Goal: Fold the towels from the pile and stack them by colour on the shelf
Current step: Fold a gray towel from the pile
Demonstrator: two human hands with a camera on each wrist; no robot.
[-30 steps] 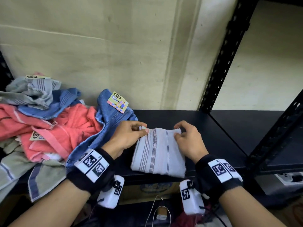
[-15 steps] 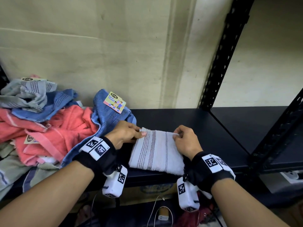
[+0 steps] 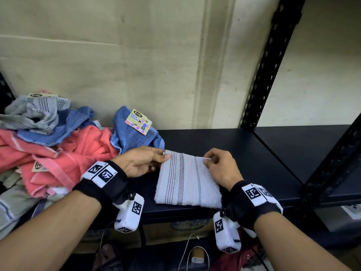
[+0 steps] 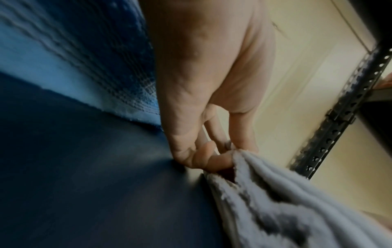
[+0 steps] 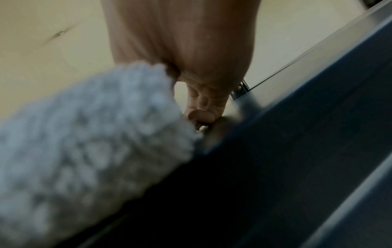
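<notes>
A folded white towel with thin dark stripes [image 3: 187, 182] lies on the black shelf [image 3: 259, 153], its near edge at the shelf's front lip. My left hand [image 3: 140, 161] pinches its far left corner; the left wrist view shows fingers and thumb closed on the white towel [image 4: 265, 193]. My right hand [image 3: 218, 167] pinches the far right corner, and the right wrist view shows curled fingers [image 5: 201, 107] beside the blurred white towel [image 5: 84, 134]. At the left lies the pile: a pink towel [image 3: 78, 153], blue towels [image 3: 134, 137] and a grey towel [image 3: 37, 114].
A black perforated upright [image 3: 267, 65] stands right of the hands, with a second black shelf bay [image 3: 304, 145] beyond it. A beige wall [image 3: 136, 65] backs the shelf. A labelled card [image 3: 138, 121] sits on the blue towel. Cables and boxes lie below the shelf.
Both hands have stayed at the towel's far corners while the view shifted slightly. The towel lies a little more skewed, its far edge angled toward the right.
</notes>
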